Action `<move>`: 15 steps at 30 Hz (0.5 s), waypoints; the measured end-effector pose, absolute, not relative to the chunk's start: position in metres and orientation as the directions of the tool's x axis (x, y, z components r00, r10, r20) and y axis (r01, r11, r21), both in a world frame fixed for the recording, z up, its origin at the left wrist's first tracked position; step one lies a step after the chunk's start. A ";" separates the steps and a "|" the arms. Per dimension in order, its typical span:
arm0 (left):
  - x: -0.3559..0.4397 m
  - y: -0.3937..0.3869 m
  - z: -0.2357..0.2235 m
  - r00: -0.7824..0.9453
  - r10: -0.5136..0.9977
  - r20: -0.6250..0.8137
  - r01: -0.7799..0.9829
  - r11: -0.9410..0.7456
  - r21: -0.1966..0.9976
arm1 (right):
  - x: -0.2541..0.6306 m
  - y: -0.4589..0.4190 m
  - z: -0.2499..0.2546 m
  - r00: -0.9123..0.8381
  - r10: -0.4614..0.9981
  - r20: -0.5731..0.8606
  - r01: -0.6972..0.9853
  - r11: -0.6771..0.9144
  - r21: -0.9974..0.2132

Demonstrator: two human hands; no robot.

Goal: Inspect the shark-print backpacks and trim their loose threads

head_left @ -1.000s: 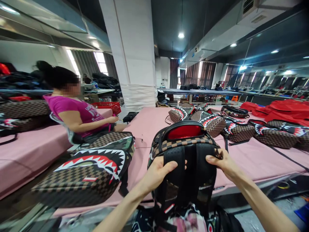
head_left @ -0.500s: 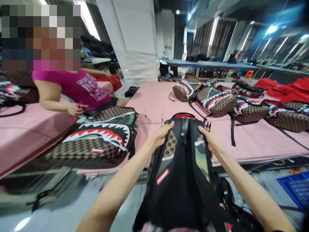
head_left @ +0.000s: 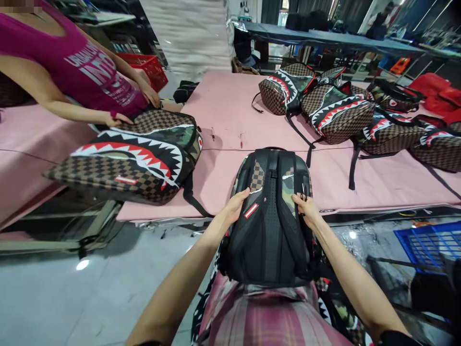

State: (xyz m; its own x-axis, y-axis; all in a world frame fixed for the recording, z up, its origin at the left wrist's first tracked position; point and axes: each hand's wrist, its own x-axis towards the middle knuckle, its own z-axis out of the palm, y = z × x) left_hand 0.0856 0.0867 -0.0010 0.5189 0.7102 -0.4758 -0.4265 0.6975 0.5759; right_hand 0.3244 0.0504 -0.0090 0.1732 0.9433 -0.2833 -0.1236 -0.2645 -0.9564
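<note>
A black backpack point(head_left: 275, 230) faces me with its back panel and shoulder straps, its top on the pink table and its bottom at my lap. Checkered and camouflage patches mark the straps, along with a small red-and-white label. My left hand point(head_left: 238, 203) grips its left side, thumb on top and fingers hidden beneath. On the opposite side my right hand point(head_left: 307, 209) grips the edge the same way. A small dark object shows by the right fingers, too small to name.
A shark-mouth backpack point(head_left: 122, 158) lies at left under a co-worker's hands point(head_left: 120, 119). Several similar backpacks point(head_left: 336, 113) with trailing straps lie at right on the pink table point(head_left: 223, 103). Two pens, one a red pen point(head_left: 241, 140), lie mid-table. A blue crate point(head_left: 428, 245) stands low right.
The view has tilted down. The backpack now sits flatter, and my hands hold it lower along its sides. The co-worker has leaned in, with both hands now at the left backpack.
</note>
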 end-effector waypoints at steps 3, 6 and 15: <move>0.086 0.086 -0.004 0.511 0.726 -0.461 -0.435 0.681 0.590 | 0.322 0.050 -0.011 0.192 0.941 -0.280 -0.131 -0.258 -0.957; 0.085 0.085 -0.007 0.512 0.729 -0.455 -0.438 0.677 0.592 | 0.321 0.049 -0.013 0.207 0.937 -0.280 -0.140 -0.255 -0.957; 0.085 0.083 -0.006 0.513 0.700 -0.496 -0.427 0.710 0.560 | 0.320 0.048 -0.014 0.208 0.937 -0.280 -0.176 -0.246 -0.953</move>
